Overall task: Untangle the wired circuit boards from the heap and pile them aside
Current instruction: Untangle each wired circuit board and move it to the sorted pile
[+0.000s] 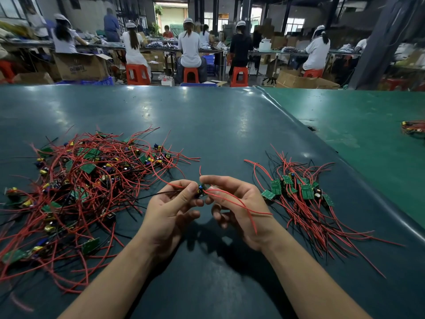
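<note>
A tangled heap [76,187] of small green circuit boards with red and black wires lies on the left of the dark table [207,125]. To the right sits a tidier pile [299,192] of boards, their red wires trailing toward me. Between them, above the table, my left hand [171,210] and my right hand [234,203] both pinch one small board [201,190] at their fingertips. Its red wires run over my right palm, and a black wire leads left toward the heap.
A lighter green table [368,125] adjoins on the right, with another small bundle of wired boards [414,128] near its right edge. Beyond the table's far edge, several people sit on red stools [136,73] at long benches, among cardboard boxes.
</note>
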`<state>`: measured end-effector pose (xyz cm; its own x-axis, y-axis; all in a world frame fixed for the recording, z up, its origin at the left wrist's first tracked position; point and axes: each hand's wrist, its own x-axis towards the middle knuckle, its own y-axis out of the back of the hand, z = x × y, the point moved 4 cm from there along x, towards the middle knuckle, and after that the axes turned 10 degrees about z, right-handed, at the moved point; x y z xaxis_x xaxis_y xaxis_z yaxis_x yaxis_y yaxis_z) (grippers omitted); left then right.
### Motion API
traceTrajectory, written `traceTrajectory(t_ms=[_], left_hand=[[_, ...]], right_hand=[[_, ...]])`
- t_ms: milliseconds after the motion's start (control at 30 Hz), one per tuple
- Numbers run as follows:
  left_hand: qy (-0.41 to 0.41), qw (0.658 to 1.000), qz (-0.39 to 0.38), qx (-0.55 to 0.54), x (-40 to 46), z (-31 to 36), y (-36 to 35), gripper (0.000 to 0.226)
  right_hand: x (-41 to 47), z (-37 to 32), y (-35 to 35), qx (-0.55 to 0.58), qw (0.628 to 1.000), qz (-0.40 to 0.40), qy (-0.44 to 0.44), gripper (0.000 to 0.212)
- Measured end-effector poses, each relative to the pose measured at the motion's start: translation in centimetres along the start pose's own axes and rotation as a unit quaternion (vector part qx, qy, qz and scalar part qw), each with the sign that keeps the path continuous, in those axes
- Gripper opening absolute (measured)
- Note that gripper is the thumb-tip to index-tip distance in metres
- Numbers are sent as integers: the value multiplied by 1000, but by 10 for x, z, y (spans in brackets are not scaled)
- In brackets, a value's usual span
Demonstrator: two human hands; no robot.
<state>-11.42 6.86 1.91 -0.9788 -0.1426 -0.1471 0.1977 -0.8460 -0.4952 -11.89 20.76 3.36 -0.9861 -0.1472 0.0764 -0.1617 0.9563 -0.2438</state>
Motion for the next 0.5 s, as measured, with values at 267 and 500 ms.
traceTrajectory(t_ms=[267,500], left_hand=[[2,999,-15,32,-1,-2,-3,16],[4,999,-27,41,-1,-4,-6,18]], right_hand=[[-1,0,0,-18,1000,0,4,16],[1,1,3,-20,1000,5,-1,12]])
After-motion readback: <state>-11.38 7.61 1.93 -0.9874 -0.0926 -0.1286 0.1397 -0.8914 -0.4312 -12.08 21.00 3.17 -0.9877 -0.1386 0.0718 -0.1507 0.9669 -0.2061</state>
